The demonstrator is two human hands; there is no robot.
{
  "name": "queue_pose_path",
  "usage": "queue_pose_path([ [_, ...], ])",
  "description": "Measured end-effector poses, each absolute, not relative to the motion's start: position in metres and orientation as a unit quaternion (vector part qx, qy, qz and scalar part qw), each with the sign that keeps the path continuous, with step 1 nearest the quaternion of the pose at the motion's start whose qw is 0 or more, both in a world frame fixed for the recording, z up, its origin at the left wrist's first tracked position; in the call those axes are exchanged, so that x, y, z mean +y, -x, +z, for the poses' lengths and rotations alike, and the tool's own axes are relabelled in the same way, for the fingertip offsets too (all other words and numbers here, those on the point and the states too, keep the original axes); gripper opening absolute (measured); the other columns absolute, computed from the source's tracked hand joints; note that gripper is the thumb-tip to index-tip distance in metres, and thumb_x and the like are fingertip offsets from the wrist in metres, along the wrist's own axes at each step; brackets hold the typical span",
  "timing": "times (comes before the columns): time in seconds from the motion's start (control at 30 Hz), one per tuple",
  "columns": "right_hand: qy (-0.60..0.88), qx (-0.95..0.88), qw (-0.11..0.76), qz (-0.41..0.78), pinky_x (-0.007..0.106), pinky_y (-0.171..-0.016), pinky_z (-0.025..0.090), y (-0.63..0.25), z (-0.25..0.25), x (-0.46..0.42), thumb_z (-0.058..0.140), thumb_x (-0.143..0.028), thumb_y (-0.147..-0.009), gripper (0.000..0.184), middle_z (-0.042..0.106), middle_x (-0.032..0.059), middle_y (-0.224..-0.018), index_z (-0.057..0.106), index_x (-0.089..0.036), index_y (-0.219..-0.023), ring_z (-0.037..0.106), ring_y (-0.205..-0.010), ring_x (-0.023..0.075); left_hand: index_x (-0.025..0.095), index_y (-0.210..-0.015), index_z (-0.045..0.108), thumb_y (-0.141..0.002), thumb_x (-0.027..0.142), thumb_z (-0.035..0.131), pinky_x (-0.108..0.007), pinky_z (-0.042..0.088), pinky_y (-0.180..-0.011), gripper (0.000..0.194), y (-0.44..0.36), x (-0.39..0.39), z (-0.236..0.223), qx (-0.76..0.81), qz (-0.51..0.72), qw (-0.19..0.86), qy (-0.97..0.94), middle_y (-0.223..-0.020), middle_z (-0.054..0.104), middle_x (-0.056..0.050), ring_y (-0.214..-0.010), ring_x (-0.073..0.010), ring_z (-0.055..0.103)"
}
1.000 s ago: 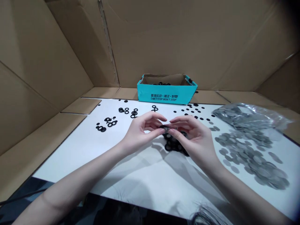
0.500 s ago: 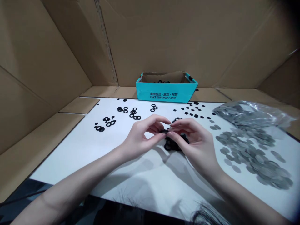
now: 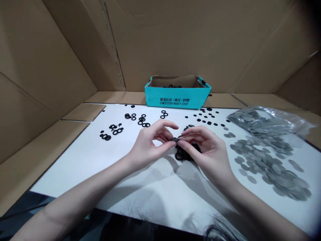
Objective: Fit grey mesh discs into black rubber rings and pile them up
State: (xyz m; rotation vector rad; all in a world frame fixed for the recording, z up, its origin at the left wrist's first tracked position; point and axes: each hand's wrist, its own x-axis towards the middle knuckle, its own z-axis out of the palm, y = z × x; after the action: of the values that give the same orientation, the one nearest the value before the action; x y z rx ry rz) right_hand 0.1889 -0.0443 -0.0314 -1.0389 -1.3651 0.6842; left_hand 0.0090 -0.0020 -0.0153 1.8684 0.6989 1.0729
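Between both hands, just above the table, is a small black ring (image 3: 176, 140), partly covered by the fingertips. My left hand (image 3: 151, 142) pinches its left side with thumb and fingers. Its right side is gripped by my right hand (image 3: 207, 147), thumb at the front edge. Whether a disc sits inside the ring cannot be made out. Directly beneath and behind the fingers lies a pile of black rings (image 3: 185, 154), partly hidden by my right hand. Grey translucent discs (image 3: 273, 167) are heaped on the table to the right of my right hand.
A turquoise box (image 3: 178, 97) holding black pieces stands at the back. A clear plastic bag (image 3: 268, 121) of grey discs lies at right. Loose black rings (image 3: 141, 119) and small black discs (image 3: 205, 116) are scattered on the white table (image 3: 82, 160). Cardboard walls (image 3: 190, 40) surround it.
My hands stay together at the pile. The held ring has tipped from showing its face to lying flatter between the fingertips. The camera view has shifted slightly.
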Motion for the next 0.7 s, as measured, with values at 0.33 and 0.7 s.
queue_pose_path([
  [0.33,0.467,-0.6,0.587,0.277,0.023,-0.063,0.056,-0.1882,-0.0295,-0.0455,0.076,-0.02,-0.083,0.013,0.074,-0.0014,-0.083,0.067,-0.024,-0.09,0.075,-0.074,0.0135,0.018,-0.117,0.062,-0.094,0.014,0.061,-0.024,0.057,-0.082,0.023,-0.0055,0.0012,-0.0158,0.244,0.405,0.406,-0.783,-0.09,0.067,-0.001,-0.083,-0.0103,0.067],
  [0.7,0.482,-0.603,0.568,0.285,0.025,-0.06,0.054,-0.1891,-0.028,-0.0468,0.074,-0.017,-0.079,0.015,0.072,-0.0034,-0.074,0.065,-0.024,-0.088,0.072,-0.063,0.0136,0.02,-0.121,0.06,-0.093,0.012,0.064,-0.023,0.055,-0.076,0.029,-0.0092,-0.0004,-0.017,0.233,0.426,0.393,-0.781,-0.091,0.065,0.0,-0.082,-0.0102,0.065],
])
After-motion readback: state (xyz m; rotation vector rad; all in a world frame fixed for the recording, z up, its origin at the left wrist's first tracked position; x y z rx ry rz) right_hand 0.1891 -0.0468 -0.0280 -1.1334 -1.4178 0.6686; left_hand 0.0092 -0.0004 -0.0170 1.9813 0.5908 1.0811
